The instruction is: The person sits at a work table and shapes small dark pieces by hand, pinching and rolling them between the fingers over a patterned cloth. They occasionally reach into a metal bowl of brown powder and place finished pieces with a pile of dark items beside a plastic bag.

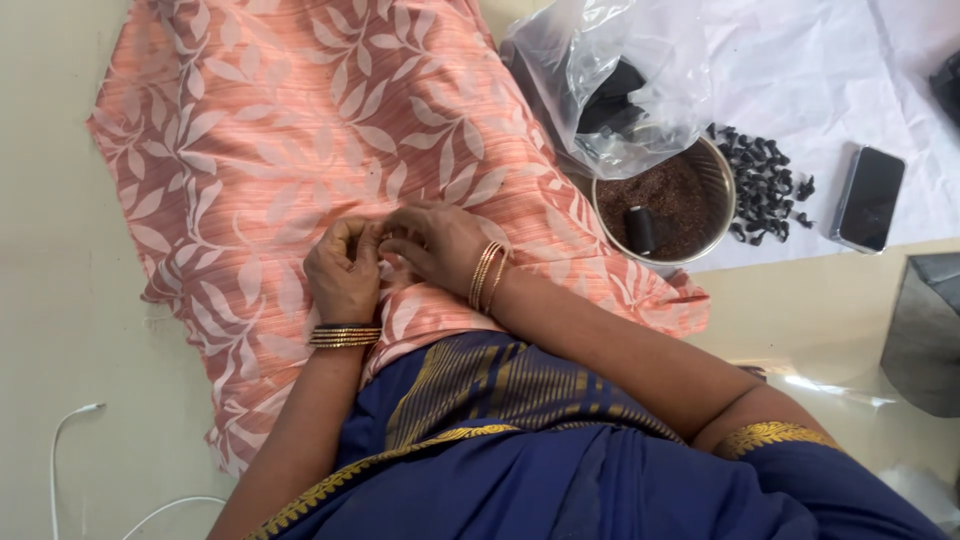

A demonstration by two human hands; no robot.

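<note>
A salmon-pink cloth (290, 120) with a pale leaf print lies spread over my lap and the floor. My left hand (342, 270) and my right hand (435, 245) meet above it, fingertips pinched together on something small that is hidden between them. Both wrists carry gold bangles. A steel bowl (724, 205) of brown powder stands to the right of my right hand, with a small black piece (641, 229) standing in the powder.
A crumpled clear plastic bag (600, 80) holding dark pieces leans over the bowl. Several small black pieces (765, 185) and a black phone (869, 198) lie on white paper (820, 70). White cables (70, 440) run at lower left; a dark box (925, 330) sits at right.
</note>
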